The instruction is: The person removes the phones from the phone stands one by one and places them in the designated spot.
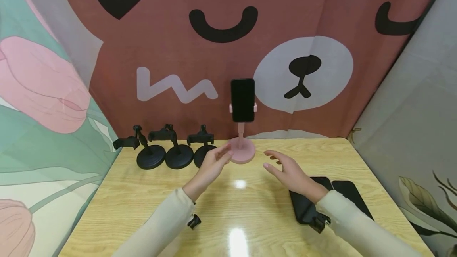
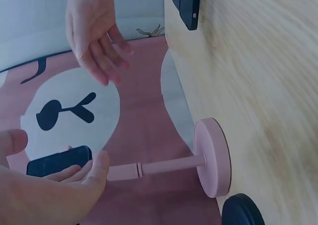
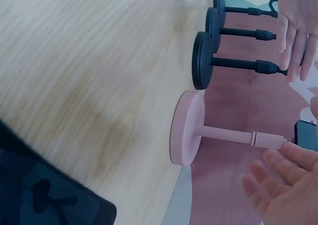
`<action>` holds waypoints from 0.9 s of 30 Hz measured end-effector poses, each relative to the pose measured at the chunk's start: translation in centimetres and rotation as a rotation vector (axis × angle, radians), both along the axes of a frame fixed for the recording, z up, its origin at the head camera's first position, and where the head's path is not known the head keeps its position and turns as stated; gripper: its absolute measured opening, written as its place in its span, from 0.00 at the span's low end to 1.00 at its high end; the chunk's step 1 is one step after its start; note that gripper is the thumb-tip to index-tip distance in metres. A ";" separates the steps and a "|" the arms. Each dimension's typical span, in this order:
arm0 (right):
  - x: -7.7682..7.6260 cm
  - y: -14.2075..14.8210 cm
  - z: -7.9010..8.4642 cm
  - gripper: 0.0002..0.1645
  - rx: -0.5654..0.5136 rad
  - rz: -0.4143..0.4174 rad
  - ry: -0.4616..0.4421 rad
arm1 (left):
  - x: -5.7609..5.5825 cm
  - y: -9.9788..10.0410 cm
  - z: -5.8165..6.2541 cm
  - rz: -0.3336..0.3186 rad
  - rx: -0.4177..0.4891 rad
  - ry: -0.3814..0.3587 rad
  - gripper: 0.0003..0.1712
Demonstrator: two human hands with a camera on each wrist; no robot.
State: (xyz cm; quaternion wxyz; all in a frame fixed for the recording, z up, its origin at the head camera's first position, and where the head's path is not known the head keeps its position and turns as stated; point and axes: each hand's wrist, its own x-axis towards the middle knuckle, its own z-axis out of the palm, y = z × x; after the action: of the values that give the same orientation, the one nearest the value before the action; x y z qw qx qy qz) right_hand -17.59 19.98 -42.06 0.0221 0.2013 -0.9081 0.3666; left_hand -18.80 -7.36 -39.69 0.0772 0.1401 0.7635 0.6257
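A pink phone stand (image 1: 241, 152) stands upright at the back of the table, with a black phone (image 1: 243, 100) clamped vertically in its holder. My left hand (image 1: 214, 164) is held in front of the stand on its left side, fingers relaxed and holding nothing. On the other side my right hand (image 1: 287, 171) hovers with loosely bent fingers, also holding nothing. In the left wrist view the stand's pole and round base (image 2: 212, 158) show between the hands. From the right wrist, the pink base (image 3: 187, 128) shows beyond the fingers.
Several black phone stands (image 1: 179, 156) are lined up at the back left. Two dark flat devices (image 1: 351, 195) lie on the right under my right forearm. A printed bear curtain (image 1: 171, 58) hangs right behind the wooden table (image 1: 135, 209), with more fabric at both sides.
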 end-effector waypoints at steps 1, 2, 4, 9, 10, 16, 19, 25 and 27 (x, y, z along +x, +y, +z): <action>-0.2 -0.1 0.1 0.33 -0.014 -0.005 -0.005 | -0.1 0.1 0.1 -0.002 -0.002 0.000 0.30; -0.4 -0.2 0.2 0.33 -0.026 -0.008 -0.008 | -0.1 0.3 0.2 -0.003 -0.006 0.002 0.31; -0.7 -0.4 0.3 0.33 -0.056 -0.015 -0.021 | -0.3 0.5 0.4 -0.002 -0.010 0.007 0.32; -1.6 -0.8 0.4 0.33 -0.161 -0.032 -0.072 | -0.8 1.2 0.8 0.020 -0.013 0.011 0.35; -1.8 -0.8 0.4 0.33 -0.183 -0.036 -0.078 | -0.9 1.3 0.9 0.025 -0.011 0.006 0.35; -2.9 -1.1 0.9 0.33 -0.270 -0.081 -0.108 | -1.3 1.9 1.8 0.033 0.014 -0.008 0.36; -3.3 -1.4 1.4 0.34 -0.283 -0.100 -0.118 | -1.6 2.1 2.3 0.041 0.027 -0.010 0.37; -4.4 -2.2 2.3 0.35 -0.301 -0.142 -0.152 | -2.4 2.9 3.2 0.087 0.057 -0.039 0.40; -4.8 -2.4 2.5 0.35 -0.311 -0.157 -0.166 | -2.8 3.2 3.3 0.105 0.060 -0.040 0.40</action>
State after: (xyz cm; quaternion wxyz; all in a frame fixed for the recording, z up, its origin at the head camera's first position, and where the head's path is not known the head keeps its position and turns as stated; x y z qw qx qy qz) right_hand -22.41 17.59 -39.59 0.0063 0.0931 -0.8521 0.5150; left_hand -21.63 -4.21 -36.35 0.0552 0.0897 0.7489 0.6542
